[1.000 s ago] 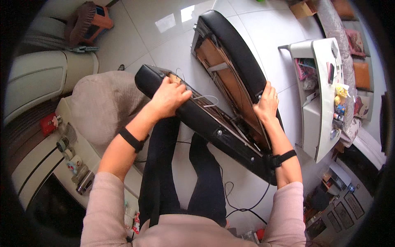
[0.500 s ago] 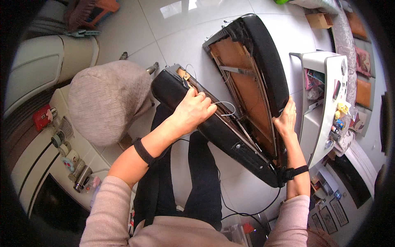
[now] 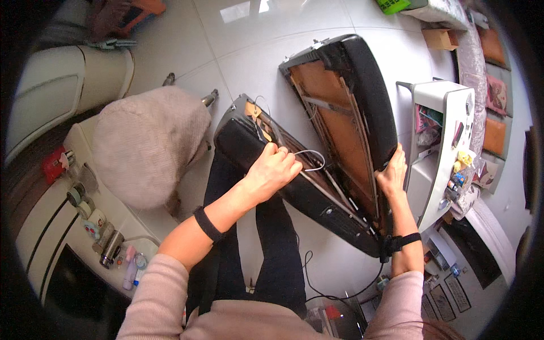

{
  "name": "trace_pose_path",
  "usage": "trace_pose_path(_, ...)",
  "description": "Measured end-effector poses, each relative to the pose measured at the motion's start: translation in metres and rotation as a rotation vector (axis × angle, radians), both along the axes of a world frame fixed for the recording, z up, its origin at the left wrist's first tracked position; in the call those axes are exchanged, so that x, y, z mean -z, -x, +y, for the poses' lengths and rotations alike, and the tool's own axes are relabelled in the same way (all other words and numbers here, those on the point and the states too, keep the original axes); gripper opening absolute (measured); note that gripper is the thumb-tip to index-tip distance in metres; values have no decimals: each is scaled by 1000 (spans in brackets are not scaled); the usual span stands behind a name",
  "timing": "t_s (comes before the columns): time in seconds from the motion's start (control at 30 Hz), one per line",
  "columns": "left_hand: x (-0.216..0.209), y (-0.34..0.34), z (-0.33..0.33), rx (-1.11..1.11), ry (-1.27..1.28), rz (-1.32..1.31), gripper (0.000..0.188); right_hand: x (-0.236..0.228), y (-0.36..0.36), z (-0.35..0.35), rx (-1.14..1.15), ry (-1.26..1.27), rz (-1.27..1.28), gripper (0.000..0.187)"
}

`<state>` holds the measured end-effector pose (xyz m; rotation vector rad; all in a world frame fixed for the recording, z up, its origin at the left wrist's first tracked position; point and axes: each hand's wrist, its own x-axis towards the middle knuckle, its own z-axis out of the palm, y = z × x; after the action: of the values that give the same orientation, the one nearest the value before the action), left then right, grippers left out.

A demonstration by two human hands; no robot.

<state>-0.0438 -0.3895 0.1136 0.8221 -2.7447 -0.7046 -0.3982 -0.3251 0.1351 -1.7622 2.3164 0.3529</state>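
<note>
A black padded folding piece (image 3: 377, 107) stands opened in a V, its two halves meeting at the lower right. Brown board (image 3: 326, 90) and metal strips line the inside of its far half. My left hand (image 3: 275, 173) is closed over the inner edge of the near half (image 3: 235, 136); a thin grey wire loop (image 3: 320, 157) curves out beside the fingers. Yellowish tags (image 3: 253, 110) lie inside that half, above the hand. My right hand (image 3: 392, 173) grips the far half near its lower end, thumb toward the inner edge. Black bands circle both forearms.
A stool with a grey-beige fabric cover (image 3: 150, 144) stands at left, beside a white cabinet holding jars and bottles. At right is a white side table (image 3: 439, 164) with small items on top. A black cable (image 3: 340, 296) trails over the tiled floor near my legs.
My left hand has moved a little down and right with the near half. The far half's upper end sits slightly lower in view, and the right hand keeps its hold.
</note>
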Motion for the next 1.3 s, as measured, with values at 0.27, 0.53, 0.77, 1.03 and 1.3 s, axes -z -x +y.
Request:
trace_pose_path(0.27,6,11,4,-205,32,12,11,4,20,-73,-181,68,83,89)
trace_pose_path(0.53,8,24,8,-335,28,-10,13,5,29,-129,-277,55,143,91)
trace_pose_path(0.77,-20,9,2,-82,-116,-190,59,-8,18,-107,-134,62,144,98)
trace_pose_path(1.03,-26,-9,20,-218,180,-409,66,-28,26,82,298,716,-88,85)
trace_pose_path(1.3,-30,-3,49,-250,263,-425,54,8,-33,209,1395,647,-770,111)
